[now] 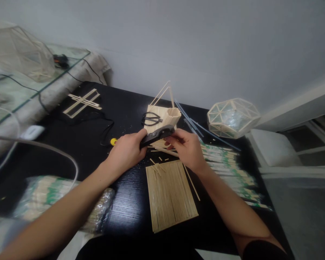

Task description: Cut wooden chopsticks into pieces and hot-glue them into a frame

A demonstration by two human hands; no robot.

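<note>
My left hand [128, 151] is wrapped round the handle of a black tool [157, 135], held above the middle of the black table. At the tool's right end, my right hand [188, 148] is pinched; what its fingers hold is too small to tell, and a thin stick [192, 182] slants down below it. Nearer me lies a flat panel of sticks [173, 198] with short offcuts on top. Just beyond the tool, black-handled scissors [151, 118] rest on a pale stick piece [158, 112], beside a small stick cup [173, 113].
Crossed stick frames [82, 103] lie at the back left. A faceted stick lantern [233, 117] stands at the right, behind packaged sticks [230, 173]. Blue-grey strips [191, 121] lie near it. A plastic-wrapped bundle [48, 191] and white cable [62, 155] are at left.
</note>
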